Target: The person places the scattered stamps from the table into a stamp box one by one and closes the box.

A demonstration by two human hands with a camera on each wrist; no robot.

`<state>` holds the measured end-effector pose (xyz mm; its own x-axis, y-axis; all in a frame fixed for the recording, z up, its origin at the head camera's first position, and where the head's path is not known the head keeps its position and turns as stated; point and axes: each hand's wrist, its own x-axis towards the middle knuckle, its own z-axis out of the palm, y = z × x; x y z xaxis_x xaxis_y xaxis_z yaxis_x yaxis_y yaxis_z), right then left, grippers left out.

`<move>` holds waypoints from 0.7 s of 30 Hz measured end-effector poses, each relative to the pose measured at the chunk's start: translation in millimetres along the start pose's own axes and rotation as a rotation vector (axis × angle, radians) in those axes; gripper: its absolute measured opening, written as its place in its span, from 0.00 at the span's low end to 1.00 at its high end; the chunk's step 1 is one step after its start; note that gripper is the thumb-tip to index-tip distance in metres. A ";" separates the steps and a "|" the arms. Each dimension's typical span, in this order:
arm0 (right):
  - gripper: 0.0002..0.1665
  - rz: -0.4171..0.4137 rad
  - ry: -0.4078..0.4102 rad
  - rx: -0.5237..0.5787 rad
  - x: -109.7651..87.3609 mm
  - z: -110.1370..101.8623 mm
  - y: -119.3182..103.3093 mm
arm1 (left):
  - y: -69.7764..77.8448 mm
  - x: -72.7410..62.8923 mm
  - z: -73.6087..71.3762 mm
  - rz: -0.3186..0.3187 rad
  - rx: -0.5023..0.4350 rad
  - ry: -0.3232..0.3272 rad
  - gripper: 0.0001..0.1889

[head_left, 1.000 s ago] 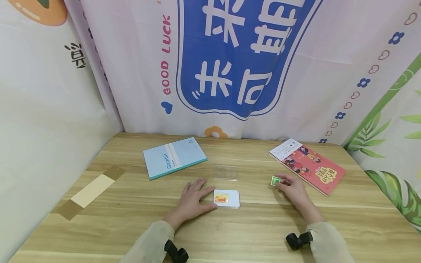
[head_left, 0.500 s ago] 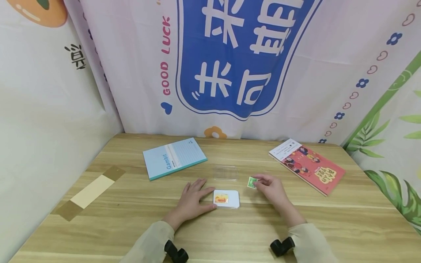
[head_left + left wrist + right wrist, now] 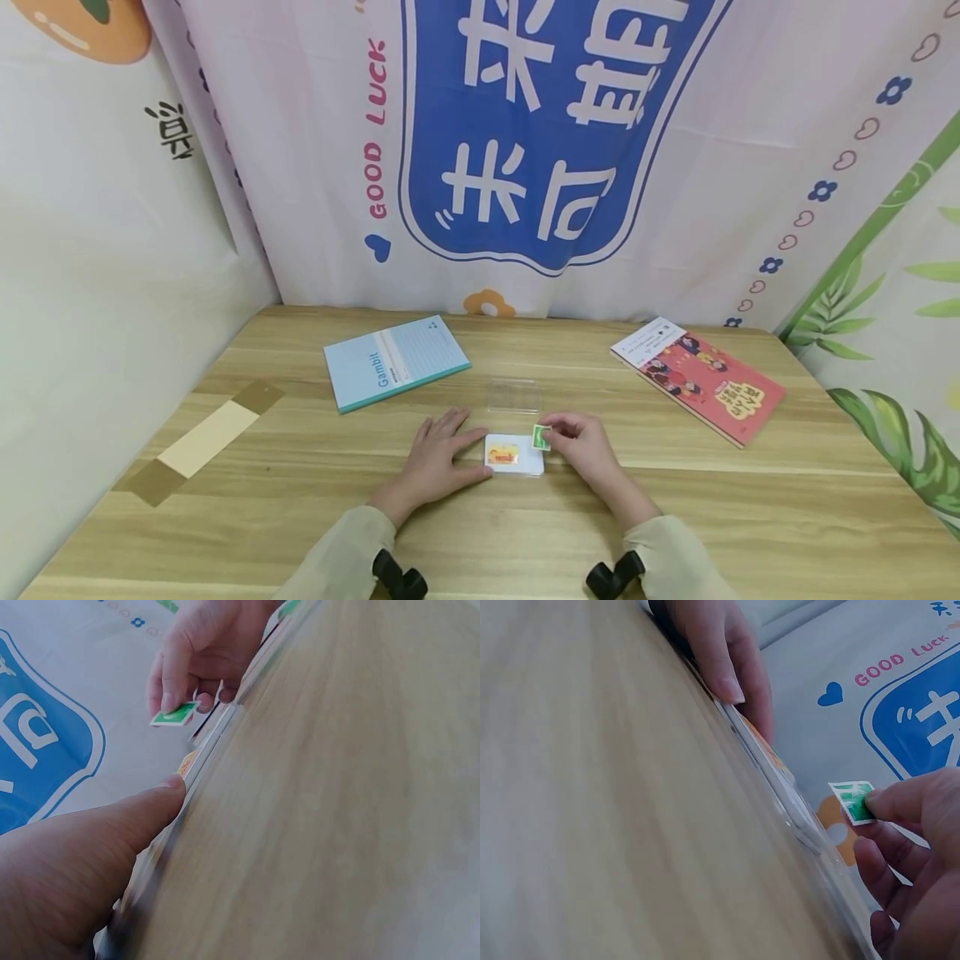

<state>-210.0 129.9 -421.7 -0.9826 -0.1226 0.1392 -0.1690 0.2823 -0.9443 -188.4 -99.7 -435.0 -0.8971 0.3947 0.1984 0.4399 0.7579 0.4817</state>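
Note:
My right hand [image 3: 588,450] pinches a small green stamp [image 3: 541,437] with a white border between thumb and index finger. The stamp is over the right end of a white card [image 3: 531,458]; in the right wrist view a gap shows between the stamp [image 3: 853,802] and the card. A yellow-orange stamp [image 3: 502,454] lies on the card's left half. Beneath the card, a clear plastic edge shows. My left hand [image 3: 435,467] rests on the table with fingers spread, its thumb and index fingertip touching the card's left corners.
Just behind the card lies a clear plastic piece [image 3: 514,396]. A blue notebook [image 3: 397,363] is at the back left, and a red booklet [image 3: 701,379] at the back right. Tape [image 3: 208,439] is stuck to the table's left side. A printed cloth [image 3: 330,167] hangs behind.
My right hand has carried the green stamp leftward from the table's right side to over the card's right end. The left hand has stayed in place.

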 end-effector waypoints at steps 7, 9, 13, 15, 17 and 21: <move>0.06 -0.013 -0.021 -0.012 -4.0 8.4 4.6 | -0.5 -0.6 0.2 0.001 0.000 0.000 0.31; 0.06 -0.017 -0.022 -0.023 -4.2 9.2 5.2 | -0.3 -0.5 0.1 -0.001 -0.004 -0.002 0.31; 0.06 -0.032 -0.034 -0.068 -4.4 9.8 6.3 | -0.2 -0.2 0.5 -0.003 -0.009 0.000 0.31; 0.06 -0.049 -0.039 -0.094 -4.4 10.0 6.9 | -0.1 0.1 0.5 -0.008 -0.009 -0.003 0.31; 0.06 -0.064 -0.043 -0.113 -4.5 10.1 7.7 | -0.2 0.5 0.7 -0.007 -0.006 -0.004 0.31; 0.06 -0.084 -0.051 -0.152 -4.9 10.2 9.6 | -0.5 1.2 1.3 -0.008 0.004 -0.006 0.31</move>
<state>-206.0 123.5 -434.5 -0.9600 -0.1988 0.1971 -0.2640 0.4092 -0.8734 -189.6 -98.9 -436.2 -0.9005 0.3913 0.1896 0.4326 0.7631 0.4802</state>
